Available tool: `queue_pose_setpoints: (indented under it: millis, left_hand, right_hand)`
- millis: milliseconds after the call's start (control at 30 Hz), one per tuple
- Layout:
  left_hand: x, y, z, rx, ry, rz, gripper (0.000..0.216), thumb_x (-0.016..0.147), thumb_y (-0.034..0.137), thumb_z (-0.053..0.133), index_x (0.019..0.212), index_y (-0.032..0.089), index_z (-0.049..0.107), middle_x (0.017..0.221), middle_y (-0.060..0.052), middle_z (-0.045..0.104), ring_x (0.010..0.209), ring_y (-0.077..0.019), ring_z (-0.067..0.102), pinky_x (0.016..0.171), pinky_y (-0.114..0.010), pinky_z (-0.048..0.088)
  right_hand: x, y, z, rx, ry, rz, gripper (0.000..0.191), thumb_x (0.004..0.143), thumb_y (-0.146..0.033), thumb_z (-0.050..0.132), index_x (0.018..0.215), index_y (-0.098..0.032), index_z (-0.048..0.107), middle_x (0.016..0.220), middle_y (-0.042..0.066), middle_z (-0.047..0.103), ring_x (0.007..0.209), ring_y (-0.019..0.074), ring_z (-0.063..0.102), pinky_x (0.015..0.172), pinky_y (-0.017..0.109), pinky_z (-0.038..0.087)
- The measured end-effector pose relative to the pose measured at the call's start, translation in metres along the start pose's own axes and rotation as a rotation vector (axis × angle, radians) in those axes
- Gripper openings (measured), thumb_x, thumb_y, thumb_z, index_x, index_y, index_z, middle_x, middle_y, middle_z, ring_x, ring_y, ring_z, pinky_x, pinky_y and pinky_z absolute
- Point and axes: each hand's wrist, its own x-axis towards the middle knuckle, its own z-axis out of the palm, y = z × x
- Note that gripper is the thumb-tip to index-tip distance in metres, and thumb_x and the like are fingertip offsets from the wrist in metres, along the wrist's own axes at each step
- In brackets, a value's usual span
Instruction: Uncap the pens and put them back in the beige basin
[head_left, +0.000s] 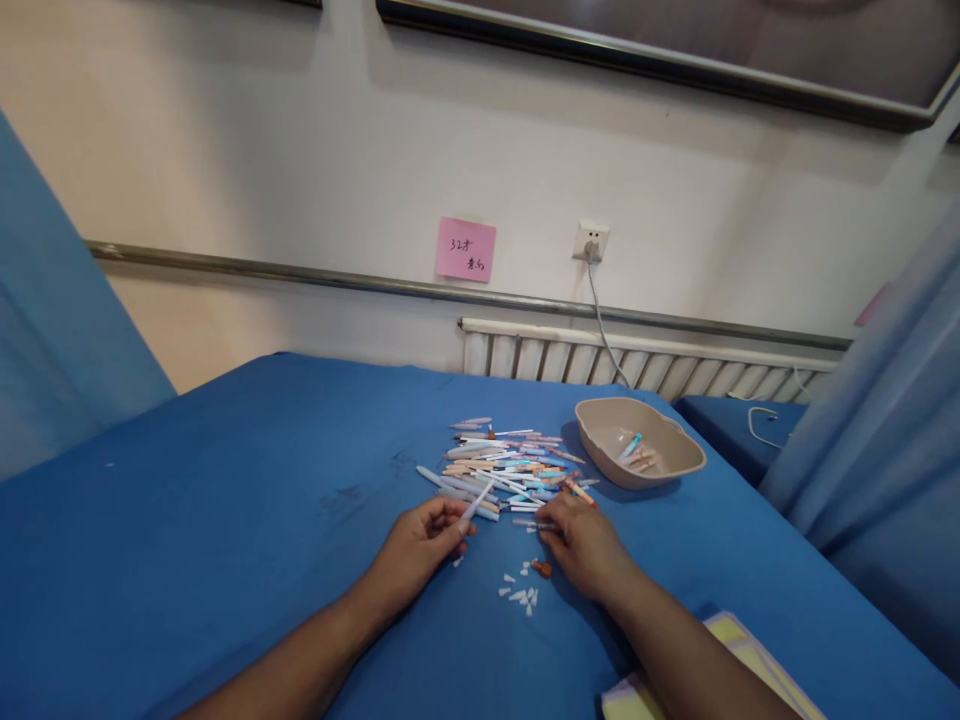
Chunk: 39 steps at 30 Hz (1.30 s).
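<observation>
My left hand (431,532) is closed, pinching a slim pen piece (478,500) with a pale lavender lower part and a white upper part, tilted up to the right. At the right side of a heap of pen parts (502,465), my right hand (589,545) has its fingers bent around the end of a thin pinkish pen piece (525,523). The heap mixes white, grey, orange, teal and blue sticks. Between my forearms lie several small white cone-shaped tips (519,596) and a small orange-brown piece (541,569).
A beige bowl (637,413) with several pen parts inside stands right of the heap. Blue cloth (247,520) covers the table. A yellow and lilac folded item (739,640) lies under my right forearm. Behind are a radiator (525,358), a plugged cable (600,315) and side curtains (885,430).
</observation>
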Motion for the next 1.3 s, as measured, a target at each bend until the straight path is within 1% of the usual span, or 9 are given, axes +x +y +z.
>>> queue_pose_setpoints:
  millis: [167,367,567,700,800,900,967,1033,1300]
  left_hand:
    - [-0.002,0.002,0.002,0.005,-0.03,0.018,0.036,0.066,0.044,0.07,0.085,0.015,0.063,0.07,0.0,0.062,0.059,-0.0114,0.053,0.057,-0.021,0.043]
    - [-0.005,0.006,0.004,-0.007,-0.041,0.015,0.037,0.066,0.045,0.07,0.085,0.014,0.062,0.07,-0.001,0.062,0.06,-0.0122,0.053,0.057,-0.023,0.043]
    - [-0.005,0.006,0.004,0.031,-0.05,0.021,0.033,0.066,0.043,0.068,0.082,0.015,0.061,0.068,0.0,0.061,0.059,-0.0123,0.052,0.058,-0.023,0.042]
    - [-0.005,0.006,0.004,0.036,-0.055,0.019,0.032,0.067,0.043,0.067,0.083,0.015,0.061,0.068,0.0,0.061,0.059,-0.012,0.052,0.057,-0.023,0.041]
    - [-0.005,0.005,0.003,0.041,-0.061,0.014,0.034,0.067,0.043,0.067,0.084,0.015,0.061,0.069,0.0,0.061,0.06,-0.0121,0.052,0.058,-0.023,0.042]
    - [-0.005,0.004,0.002,0.043,-0.068,0.02,0.032,0.069,0.041,0.066,0.086,0.015,0.062,0.071,0.0,0.061,0.06,-0.012,0.052,0.058,-0.023,0.042]
    - [-0.004,0.003,0.001,0.046,-0.095,0.035,0.03,0.07,0.04,0.066,0.087,0.015,0.062,0.071,0.0,0.062,0.061,-0.012,0.052,0.058,-0.023,0.041]
    - [-0.004,0.002,0.0,0.061,-0.12,0.051,0.029,0.071,0.039,0.065,0.088,0.015,0.063,0.071,0.0,0.062,0.061,-0.0123,0.052,0.059,-0.023,0.041]
    - [-0.008,0.008,0.002,0.202,-0.19,0.089,0.026,0.077,0.036,0.06,0.09,0.014,0.066,0.073,0.001,0.061,0.067,-0.0137,0.052,0.062,-0.022,0.04]
  right_hand:
    - [-0.001,-0.002,-0.002,-0.088,0.029,0.05,0.013,0.08,-0.022,0.057,0.091,-0.022,0.064,0.097,0.007,0.06,0.102,0.0225,0.052,0.088,0.03,0.037]
    - [-0.003,0.001,-0.011,-0.146,-0.003,0.032,0.016,0.079,-0.018,0.056,0.092,-0.021,0.065,0.108,0.008,0.06,0.114,0.0246,0.046,0.091,0.033,0.033]
    - [-0.002,0.002,-0.012,-0.26,-0.053,0.058,0.02,0.081,-0.018,0.053,0.095,-0.025,0.065,0.109,0.007,0.062,0.109,0.0276,0.048,0.086,0.039,0.031]
    - [-0.002,0.003,-0.01,-0.252,-0.063,0.038,0.02,0.081,-0.015,0.05,0.094,-0.021,0.063,0.099,0.008,0.065,0.102,0.0272,0.052,0.084,0.039,0.031]
    - [-0.001,0.004,-0.008,-0.103,-0.03,0.026,0.016,0.081,-0.016,0.05,0.091,-0.02,0.062,0.092,0.007,0.066,0.094,0.0241,0.055,0.083,0.037,0.034]
    - [0.001,0.005,-0.004,0.301,0.032,0.058,0.012,0.084,-0.027,0.049,0.088,-0.02,0.058,0.078,0.003,0.062,0.074,0.0174,0.056,0.069,0.029,0.04]
    - [0.002,0.002,-0.003,0.602,0.058,0.109,0.018,0.084,-0.037,0.048,0.082,-0.02,0.053,0.067,-0.001,0.057,0.06,0.0138,0.052,0.058,0.025,0.039]
    - [0.003,-0.002,-0.003,0.79,0.072,0.153,0.026,0.082,-0.045,0.049,0.075,-0.02,0.049,0.058,-0.005,0.051,0.05,0.0113,0.046,0.052,0.023,0.037]
    - [0.002,-0.006,-0.008,0.928,0.167,0.212,0.04,0.077,-0.055,0.056,0.062,-0.019,0.048,0.046,-0.007,0.04,0.045,0.0079,0.034,0.046,0.021,0.027]
